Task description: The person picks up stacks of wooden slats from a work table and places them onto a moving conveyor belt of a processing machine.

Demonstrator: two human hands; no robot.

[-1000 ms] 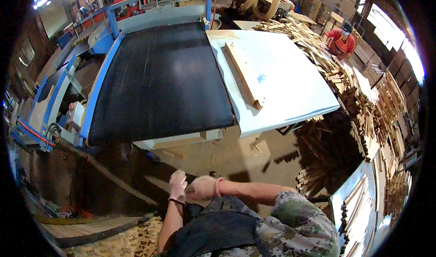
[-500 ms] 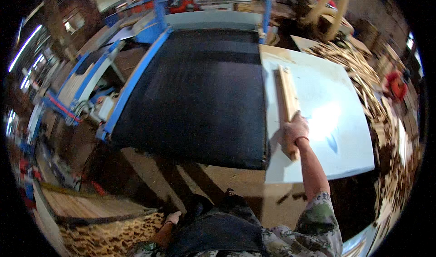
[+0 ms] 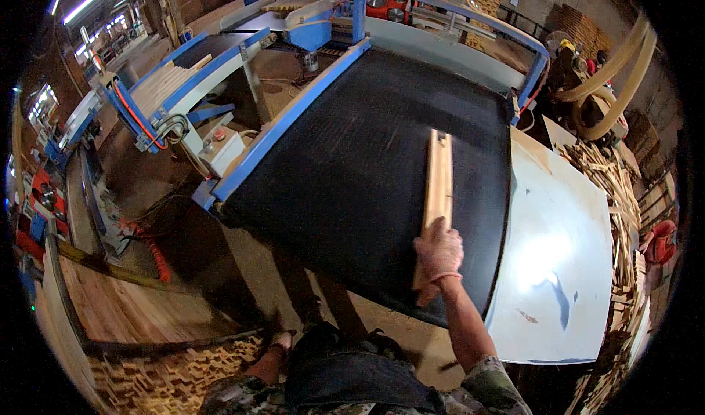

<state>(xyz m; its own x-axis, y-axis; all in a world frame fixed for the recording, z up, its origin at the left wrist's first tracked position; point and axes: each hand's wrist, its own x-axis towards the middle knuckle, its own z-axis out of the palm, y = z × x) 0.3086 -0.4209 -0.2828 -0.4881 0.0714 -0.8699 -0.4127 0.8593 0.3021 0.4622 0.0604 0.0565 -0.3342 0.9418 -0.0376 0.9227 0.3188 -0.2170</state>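
Observation:
My right hand is closed round the near part of a bundle of pale wooden strips. The strips look pressed together side by side, with a dark notch at their far end. They are over the right part of the black conveyor belt, pointing away from me. Whether they touch the belt I cannot tell. My left hand hangs low by my body, beside a stack of wood with jagged ends. Its fingers are too small and dark to make out, and I see nothing held in it.
A white sheet-topped table adjoins the belt's right side. Beyond it lies a heap of thin wood offcuts. A blue frame spans the belt's far end. To the left stands a narrower blue conveyor carrying strips.
My right hand has carried the wooden strips leftward from the white table to over the black belt. The view has swung right. My left hand stays low at my side.

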